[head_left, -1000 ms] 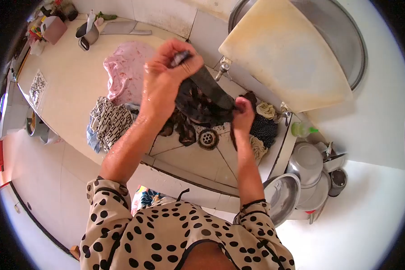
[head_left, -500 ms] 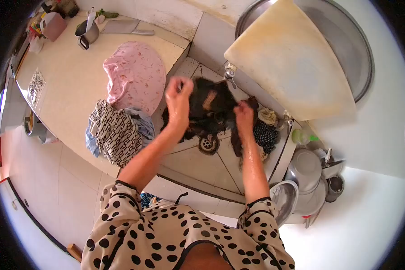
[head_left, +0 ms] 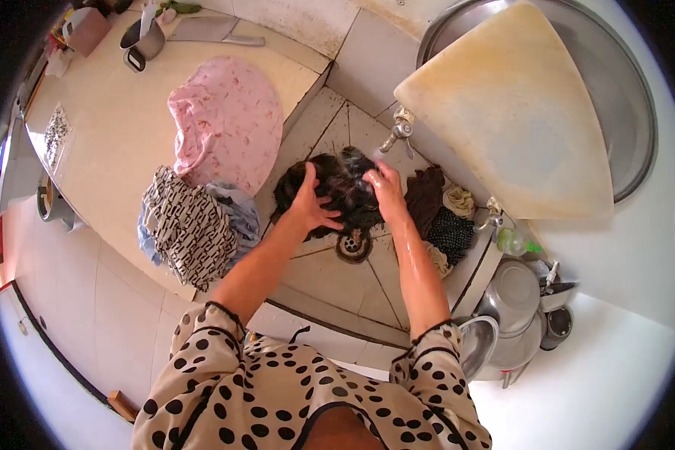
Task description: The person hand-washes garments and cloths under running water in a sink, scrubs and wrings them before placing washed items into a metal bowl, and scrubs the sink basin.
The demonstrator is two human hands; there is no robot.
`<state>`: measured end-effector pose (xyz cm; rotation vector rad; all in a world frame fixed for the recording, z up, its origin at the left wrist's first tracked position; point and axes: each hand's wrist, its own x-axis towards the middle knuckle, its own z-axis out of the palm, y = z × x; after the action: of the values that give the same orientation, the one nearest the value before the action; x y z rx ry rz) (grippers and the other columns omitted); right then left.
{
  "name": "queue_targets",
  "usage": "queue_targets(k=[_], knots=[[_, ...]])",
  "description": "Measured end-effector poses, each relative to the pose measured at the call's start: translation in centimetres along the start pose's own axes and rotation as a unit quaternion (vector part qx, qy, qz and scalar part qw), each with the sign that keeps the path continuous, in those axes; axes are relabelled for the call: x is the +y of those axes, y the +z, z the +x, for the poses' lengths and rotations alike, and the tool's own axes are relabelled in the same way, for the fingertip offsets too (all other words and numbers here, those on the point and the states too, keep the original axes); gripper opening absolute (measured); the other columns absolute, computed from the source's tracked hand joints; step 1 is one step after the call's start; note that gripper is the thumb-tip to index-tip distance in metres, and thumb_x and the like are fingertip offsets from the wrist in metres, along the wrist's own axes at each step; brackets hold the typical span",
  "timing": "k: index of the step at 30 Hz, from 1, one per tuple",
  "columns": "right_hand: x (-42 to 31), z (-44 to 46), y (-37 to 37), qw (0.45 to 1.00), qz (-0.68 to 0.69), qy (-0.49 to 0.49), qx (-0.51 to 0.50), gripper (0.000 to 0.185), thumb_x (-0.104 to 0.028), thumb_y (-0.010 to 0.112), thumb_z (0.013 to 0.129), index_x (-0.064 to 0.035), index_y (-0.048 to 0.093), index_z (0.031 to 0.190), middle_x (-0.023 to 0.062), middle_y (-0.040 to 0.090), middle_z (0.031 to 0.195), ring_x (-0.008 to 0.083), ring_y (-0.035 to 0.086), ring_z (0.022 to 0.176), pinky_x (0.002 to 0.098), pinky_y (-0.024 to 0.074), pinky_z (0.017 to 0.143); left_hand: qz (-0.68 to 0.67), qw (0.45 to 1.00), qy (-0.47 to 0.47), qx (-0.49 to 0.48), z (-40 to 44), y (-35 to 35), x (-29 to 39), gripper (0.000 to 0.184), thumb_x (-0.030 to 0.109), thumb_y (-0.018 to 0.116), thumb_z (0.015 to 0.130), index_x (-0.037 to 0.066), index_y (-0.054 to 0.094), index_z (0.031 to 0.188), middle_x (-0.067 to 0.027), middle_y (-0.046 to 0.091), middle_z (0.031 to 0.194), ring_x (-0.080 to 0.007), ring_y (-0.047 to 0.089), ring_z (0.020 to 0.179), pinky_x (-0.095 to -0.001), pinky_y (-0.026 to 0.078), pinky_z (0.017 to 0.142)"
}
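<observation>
Black cloth [head_left: 345,191] between hands [head_left: 313,207], in tiled sink [head_left: 337,285].

The bunched cloth [head_left: 350,193] is mostly black. Left of it, the spread garment [head_left: 236,112] is pink with small reddish motifs and the heaped fabric [head_left: 187,231] cream with black geometric print; right of it, the nearest cloth [head_left: 425,196] is dark brown, the dotted cloth [head_left: 451,240] black with pale spots.

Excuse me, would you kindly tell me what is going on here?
A person's spread left hand and bare right hand are on a bunched dark cloth in a pale tiled sink. The cloth lies beside the round metal drain. A pink patterned cloth rests on the beige counter.
</observation>
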<state>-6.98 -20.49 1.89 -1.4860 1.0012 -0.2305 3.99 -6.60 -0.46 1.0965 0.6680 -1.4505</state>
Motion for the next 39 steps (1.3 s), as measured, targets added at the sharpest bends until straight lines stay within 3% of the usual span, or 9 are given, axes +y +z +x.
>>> queue_targets(k=[5,9,11,14,20,24,26,31,39], knots=[[-6.7,-7.4,4.8,0.957,-0.127,-0.244,-0.098,0.024,-0.016,0.056,0.074,-0.0025,0.062,0.093,0.0081,0.061,0.070,0.0208,0.061,0.064,0.0350,0.0498,0.060,-0.077,0.862,-0.081,-0.495,8.7,-0.5,1.1,0.070,0.070,0.047,0.083,0.002,0.064,0.084,-0.0123,0.065,0.079,-0.0229,0.064,0.072,-0.0372,0.053,0.071],[-3.7,-6.1,6.8,0.887,-0.302,-0.348,0.028,0.021,-0.022,0.061,0.073,-0.0040,0.063,0.084,0.0152,0.065,0.076,0.0328,0.064,0.069,0.0423,0.0511,0.063,-0.012,0.925,0.207,-0.318,4.7,2.5,-2.1,0.052,0.026,0.059,0.090,0.004,0.042,0.135,-0.0107,0.060,0.115,-0.0212,0.061,0.094,-0.0320,0.050,0.085],[0.3,-0.8,2.9,0.908,-0.330,-0.219,0.136,0.018,-0.021,0.059,0.078,-0.0034,0.063,0.078,0.0156,0.063,0.068,0.0330,0.063,0.064,0.0426,0.0491,0.060,-0.072,0.873,0.213,-0.433,8.0,4.7,-2.4,0.039,0.020,0.057,0.091,0.004,0.050,0.126,-0.0105,0.059,0.113,-0.0190,0.060,0.097,-0.0323,0.050,0.083],[4.4,1.9,-1.7,0.881,-0.412,-0.105,0.207,0.021,-0.019,0.056,0.085,-0.0023,0.063,0.075,0.0184,0.060,0.063,0.0336,0.062,0.059,0.0421,0.0456,0.054,0.044,0.990,0.137,0.014,5.7,6.7,-2.8,0.019,0.022,0.058,0.089,0.003,0.061,0.089,-0.0087,0.065,0.085,-0.0225,0.064,0.076,-0.0349,0.052,0.064],[0.0,-3.4,3.6,0.905,-0.325,-0.215,0.169,0.025,-0.020,0.051,0.089,0.0018,0.058,0.079,0.0212,0.055,0.065,0.0401,0.051,0.055,0.0382,0.0439,0.053,-0.067,0.967,0.046,-0.241,14.9,3.5,-2.8,0.039,0.041,0.035,0.093,0.010,0.054,0.079,-0.0071,0.057,0.078,-0.0232,0.057,0.068,-0.0389,0.049,0.066],[9.5,0.2,-1.7,0.881,-0.432,-0.138,0.135,0.026,-0.020,0.056,0.086,0.0038,0.064,0.080,0.0201,0.056,0.062,0.0365,0.056,0.055,0.0432,0.0433,0.054,0.066,0.983,0.170,-0.005,2.2,6.4,0.1,0.045,0.021,0.060,0.089,-0.002,0.037,0.120,-0.0174,0.058,0.097,-0.0233,0.064,0.089,-0.0371,0.055,0.070],[12.3,-0.3,-4.5,0.996,-0.053,0.058,0.033,0.030,-0.026,0.055,0.089,0.0018,0.066,0.092,0.0145,0.062,0.075,0.0281,0.062,0.074,0.0427,0.0479,0.066,0.141,0.958,0.246,-0.043,2.5,5.4,-0.8,0.054,0.019,0.063,0.088,-0.001,0.030,0.125,-0.0186,0.058,0.101,-0.0235,0.064,0.088,-0.0362,0.056,0.068],[4.3,-2.1,-8.6,0.857,0.427,0.161,-0.238,0.047,-0.044,0.056,0.088,-0.0061,0.060,0.116,0.0056,0.064,0.104,0.0224,0.061,0.094,0.0376,0.0496,0.085,0.119,0.925,0.300,-0.202,-6.6,8.8,0.2,0.030,0.021,0.069,0.084,0.005,0.054,0.104,-0.0037,0.061,0.088,-0.0149,0.061,0.075,-0.0294,0.052,0.064],[-1.4,-3.3,-1.9,0.939,0.330,0.089,-0.028,0.075,-0.067,0.041,0.088,-0.0070,0.048,0.132,0.0126,0.057,0.126,0.0243,0.059,0.109,0.0385,0.0510,0.086,0.174,0.890,0.232,-0.353,-6.7,7.1,-1.6,0.058,0.022,0.071,0.084,0.005,0.042,0.131,-0.0046,0.052,0.118,-0.0159,0.048,0.113,-0.0319,0.042,0.094]])
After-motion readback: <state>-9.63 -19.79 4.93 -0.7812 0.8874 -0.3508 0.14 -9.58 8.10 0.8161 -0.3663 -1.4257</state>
